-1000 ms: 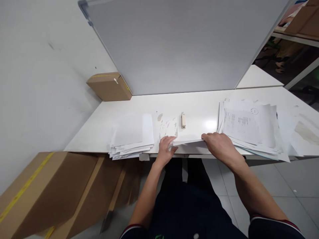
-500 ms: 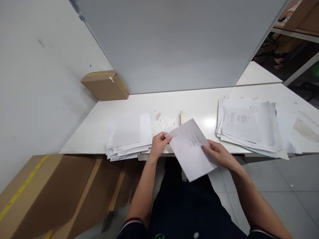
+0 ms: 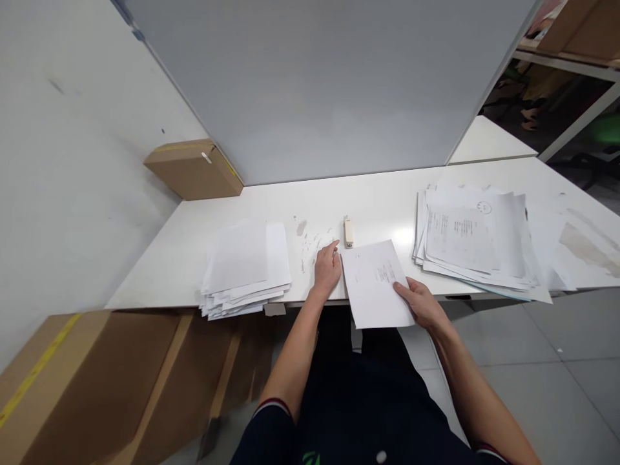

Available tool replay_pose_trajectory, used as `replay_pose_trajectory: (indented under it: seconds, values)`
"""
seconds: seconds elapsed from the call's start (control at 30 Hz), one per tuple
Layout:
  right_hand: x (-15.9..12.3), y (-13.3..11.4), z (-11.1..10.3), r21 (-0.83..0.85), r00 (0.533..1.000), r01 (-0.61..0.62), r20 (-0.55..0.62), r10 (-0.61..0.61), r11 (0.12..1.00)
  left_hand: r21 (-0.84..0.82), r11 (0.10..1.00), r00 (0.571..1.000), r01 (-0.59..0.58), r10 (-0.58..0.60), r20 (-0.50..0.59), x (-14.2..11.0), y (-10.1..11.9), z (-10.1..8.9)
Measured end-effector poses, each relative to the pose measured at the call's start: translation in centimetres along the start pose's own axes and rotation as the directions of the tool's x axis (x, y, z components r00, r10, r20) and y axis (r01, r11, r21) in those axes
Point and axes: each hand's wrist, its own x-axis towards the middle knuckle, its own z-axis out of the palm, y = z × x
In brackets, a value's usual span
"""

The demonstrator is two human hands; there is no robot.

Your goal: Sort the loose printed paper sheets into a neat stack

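My right hand (image 3: 419, 301) pinches the right edge of some printed paper (image 3: 375, 294), thumb on top, one sheet or a thin set. The paper slants over the front edge of the white table, its far end near the tabletop. My left hand (image 3: 328, 268) is off the paper, just left of it, low over the table with its index finger stretched forward. Just beyond those fingertips lies a small beige stapler (image 3: 348, 234), and the hand does not hold it.
A stack of paper (image 3: 242, 261) sits at the table's left, another pile of printed papers (image 3: 465, 242) at the right. A cardboard box (image 3: 194, 171) leans by the wall. Larger cardboard boxes (image 3: 97, 374) stand lower left. A grey panel (image 3: 310, 90) rises behind the table (image 3: 271, 200).
My left hand has let go of the paper's left corner and moved right and forward toward the stapler. The paper has turned straighter in my right hand, uncovering the whole stapler.
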Motion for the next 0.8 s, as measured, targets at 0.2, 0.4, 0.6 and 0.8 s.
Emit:
replay_pose_trajectory:
  seconds: [0.2,0.4,0.6,0.8]
  values:
    - [1.0,0.1,-0.1,-0.017,0.998,0.013,-0.067,-0.014,1.000,0.206,0.974,0.992,-0.095,0.075,0.102,-0.1,0.5,-0.5]
    - [1.4,0.3,0.0,-0.028,0.994,0.044,-0.101,-0.047,0.999,0.390,0.919,0.984,-0.063,-0.008,0.178,0.4,1.0,-0.1]
    - [2.0,0.3,-0.1,-0.046,0.993,0.047,-0.110,-0.052,0.998,0.434,0.900,0.980,-0.042,-0.047,0.193,0.5,0.9,0.2]
    - [2.5,0.9,-0.3,-0.092,0.990,0.078,-0.107,-0.088,0.993,0.427,0.900,0.987,-0.088,0.021,0.158,0.4,0.3,0.4]
